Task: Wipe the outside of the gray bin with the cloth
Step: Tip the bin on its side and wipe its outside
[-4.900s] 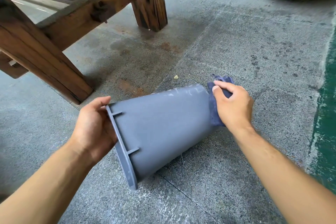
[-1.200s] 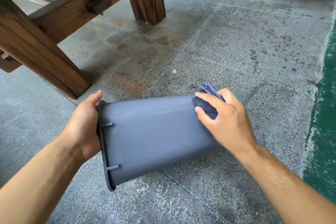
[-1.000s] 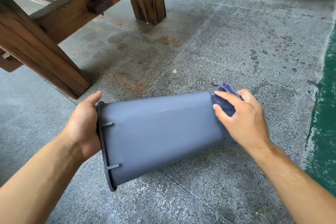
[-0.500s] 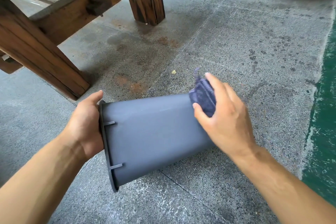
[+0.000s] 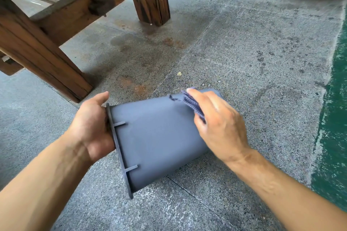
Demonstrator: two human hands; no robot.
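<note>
No legible text anywhere.

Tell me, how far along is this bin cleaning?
Midway, by the look of it. The gray bin lies on its side on the floor, the left hand gripping its rim. The right hand presses the cloth on the upper wall near the base. The underside against the floor still looks unreached.

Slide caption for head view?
Left hand steadies tipped gray bin while right hand wipes it with cloth.
</note>
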